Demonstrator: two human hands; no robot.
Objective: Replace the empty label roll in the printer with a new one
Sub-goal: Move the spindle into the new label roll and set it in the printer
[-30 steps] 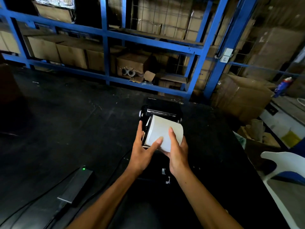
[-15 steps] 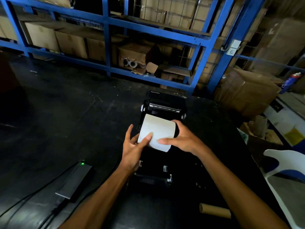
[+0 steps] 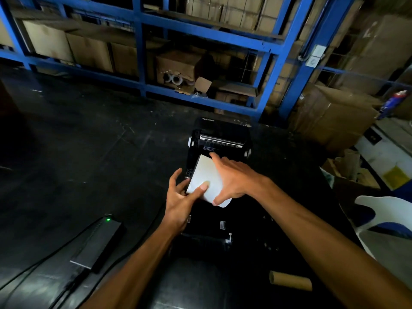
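A black label printer sits open on the dark table, its lid swung towards me. A new white label roll rests in the printer's open bay. My left hand holds the roll's left end, thumb pressed on its paper face. My right hand lies over the roll's top and right side, fingers spread, one fingertip reaching the far edge. An empty brown cardboard core lies on the table at the near right, apart from both hands.
A black power adapter with a green light and cables lies near left. Blue metal racking with cardboard boxes runs behind the table. A white plastic chair stands at the right, with boxes beyond the table's edge.
The roll has gone down from above the printer into its bay. My right hand shifted from under the roll's right end to on top of it. The view has moved closer.
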